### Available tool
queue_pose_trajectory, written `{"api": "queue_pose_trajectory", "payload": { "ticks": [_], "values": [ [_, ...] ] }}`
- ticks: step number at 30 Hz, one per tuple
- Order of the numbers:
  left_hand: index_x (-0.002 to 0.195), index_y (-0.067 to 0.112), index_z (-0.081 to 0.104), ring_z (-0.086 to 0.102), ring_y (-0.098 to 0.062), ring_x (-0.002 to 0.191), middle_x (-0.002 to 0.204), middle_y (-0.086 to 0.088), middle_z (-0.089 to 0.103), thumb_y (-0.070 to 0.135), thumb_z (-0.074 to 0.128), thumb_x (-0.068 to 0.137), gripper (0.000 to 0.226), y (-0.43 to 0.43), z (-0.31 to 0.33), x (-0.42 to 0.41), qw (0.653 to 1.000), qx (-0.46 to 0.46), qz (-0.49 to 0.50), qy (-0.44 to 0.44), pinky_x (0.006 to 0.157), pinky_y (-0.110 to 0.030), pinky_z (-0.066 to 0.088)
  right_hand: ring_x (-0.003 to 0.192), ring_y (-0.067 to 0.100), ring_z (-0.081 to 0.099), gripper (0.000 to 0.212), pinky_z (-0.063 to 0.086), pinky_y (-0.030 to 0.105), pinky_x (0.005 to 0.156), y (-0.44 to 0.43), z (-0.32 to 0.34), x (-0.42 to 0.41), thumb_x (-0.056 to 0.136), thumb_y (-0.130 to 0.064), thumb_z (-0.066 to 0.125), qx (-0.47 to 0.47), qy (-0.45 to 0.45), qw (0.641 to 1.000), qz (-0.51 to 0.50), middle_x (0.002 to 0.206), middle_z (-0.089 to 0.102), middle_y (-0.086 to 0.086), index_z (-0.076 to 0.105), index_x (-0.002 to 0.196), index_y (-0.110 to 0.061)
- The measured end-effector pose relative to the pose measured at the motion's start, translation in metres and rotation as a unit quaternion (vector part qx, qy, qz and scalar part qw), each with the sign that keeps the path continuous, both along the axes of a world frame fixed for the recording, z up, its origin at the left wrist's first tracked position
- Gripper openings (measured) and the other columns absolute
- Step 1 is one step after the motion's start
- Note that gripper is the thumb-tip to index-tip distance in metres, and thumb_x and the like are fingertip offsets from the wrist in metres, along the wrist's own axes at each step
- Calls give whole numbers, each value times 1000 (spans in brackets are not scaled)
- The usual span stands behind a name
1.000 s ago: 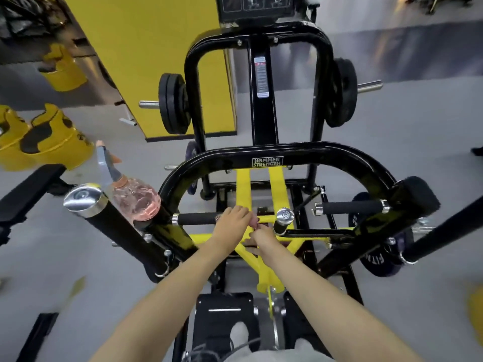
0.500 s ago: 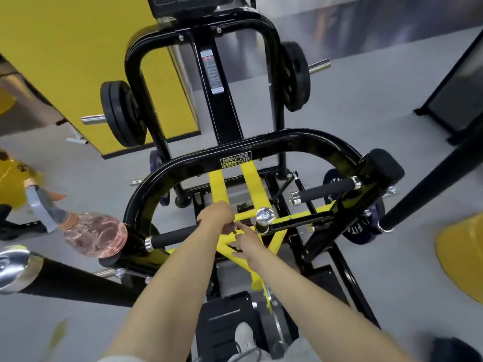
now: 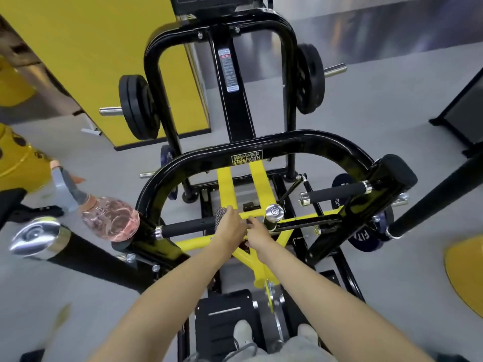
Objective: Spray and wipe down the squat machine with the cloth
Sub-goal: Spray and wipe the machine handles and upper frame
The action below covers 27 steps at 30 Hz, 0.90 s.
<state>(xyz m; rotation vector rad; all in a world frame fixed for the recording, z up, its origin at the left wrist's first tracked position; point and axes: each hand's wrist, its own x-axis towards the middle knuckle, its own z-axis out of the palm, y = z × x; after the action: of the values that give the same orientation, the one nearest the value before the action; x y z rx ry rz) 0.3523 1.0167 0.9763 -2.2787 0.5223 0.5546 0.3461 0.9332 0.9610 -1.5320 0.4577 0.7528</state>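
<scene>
The squat machine has a black curved frame point(image 3: 282, 146) and yellow bars point(image 3: 257, 178). My left hand point(image 3: 230, 227) is closed over the inner end of the left foam handle point(image 3: 187, 227), with a grey textured cloth point(image 3: 220, 215) showing at its fingertips. My right hand point(image 3: 257, 232) sits just beside it over the yellow crossbar, fingers curled and pinched; what they hold is hidden. A pink spray bottle point(image 3: 109, 220) with a grey trigger lies on the machine's left shoulder pad, well left of both hands.
The right foam handle point(image 3: 337, 192) and a chrome-capped post point(image 3: 274, 212) stand right of my hands. Weight plates point(image 3: 138, 111) hang on both sides. A black padded bar point(image 3: 86, 254) with a chrome end juts left. My shoes rest on the footplate point(image 3: 224, 317).
The view has swung back a little toward the left. My left hand has slid onto the end of the left handle and the grey cloth now shows; my right hand stays beside it.
</scene>
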Motion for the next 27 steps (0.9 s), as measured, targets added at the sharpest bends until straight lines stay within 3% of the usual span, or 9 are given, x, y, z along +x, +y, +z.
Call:
{"api": "queue_pose_trajectory", "payload": {
  "ticks": [5, 8, 10, 12, 14, 18, 22, 25, 27],
  "values": [
    [126, 19, 58, -1, -33, 147, 156, -16, 22, 28, 53, 95, 33, 21, -10, -16, 995, -76, -53, -44, 119, -50, 1, 122, 29, 50, 53, 47, 43, 96, 3, -4, -2, 99, -3, 27, -21, 6, 1000, -10, 151, 33, 6, 28, 150, -19],
    [101, 22, 71, 12, -27, 147, 156, -18, 20, 21, 71, 82, 19, 32, 2, -26, 979, -198, 0, -45, 117, -44, 16, 125, 31, 49, 52, 48, 40, 91, 6, -4, -6, 98, -3, 27, -16, 15, 1000, -13, 150, 34, 7, 32, 148, -19],
    [83, 21, 74, 47, -23, 131, 142, -13, 49, 16, 86, 64, 23, 39, 9, -38, 908, -396, 26, -134, 103, -43, 42, 129, 32, 45, 52, 46, 41, 97, 5, -4, -6, 98, -2, 27, -19, 15, 1000, -11, 152, 32, 7, 32, 148, -18],
    [96, 13, 70, 59, -14, 109, 122, -3, 63, 16, 73, 81, 16, 50, 21, -55, 781, -569, 151, -211, 95, -42, 47, 132, 32, 42, 53, 44, 43, 100, 3, -6, -6, 97, 0, 25, -21, 19, 1000, -7, 151, 31, 8, 33, 147, -16],
    [104, 7, 65, 58, -10, 98, 109, 3, 61, 16, 55, 95, 16, 59, 30, -62, 694, -592, 291, -287, 99, -40, 44, 132, 32, 42, 54, 43, 43, 102, 2, -7, -6, 96, 3, 25, -28, 21, 999, 2, 151, 32, 9, 34, 146, -15],
    [117, 20, 55, 63, -18, 89, 101, 5, 62, 29, 47, 99, 22, 66, 28, -52, 647, -603, 321, -339, 80, -44, 55, 124, 31, 48, 50, 50, 39, 91, 4, -3, -10, 94, 2, 33, -25, 29, 999, 0, 141, 43, 11, 44, 139, -15],
    [137, 18, 39, 62, -28, 95, 107, -5, 64, 22, 49, 98, 40, 29, 20, -29, 725, -566, 318, -230, 77, -42, 52, 114, 34, 54, 43, 50, 38, 76, 17, 2, -7, 90, -9, 40, -33, -7, 999, 14, 119, 58, 10, 51, 131, -17],
    [121, 10, 58, 56, -37, 112, 118, -15, 60, -4, 59, 83, 41, 29, 5, -27, 777, -559, 231, -173, 89, -44, 45, 95, 30, 58, 33, 51, 42, 87, 19, 14, -4, 94, -5, 40, -64, -75, 994, 44, 95, 57, 6, 58, 121, -9],
    [125, 10, 59, 55, -37, 113, 126, -14, 57, -13, 68, 68, 62, 46, -3, -28, 794, -550, 221, -138, 92, -44, 46, 81, 22, 52, 34, 51, 35, 77, 17, 14, 2, 91, -1, 41, -110, -116, 984, 76, 83, 55, 3, 60, 119, -7]
  ]
}}
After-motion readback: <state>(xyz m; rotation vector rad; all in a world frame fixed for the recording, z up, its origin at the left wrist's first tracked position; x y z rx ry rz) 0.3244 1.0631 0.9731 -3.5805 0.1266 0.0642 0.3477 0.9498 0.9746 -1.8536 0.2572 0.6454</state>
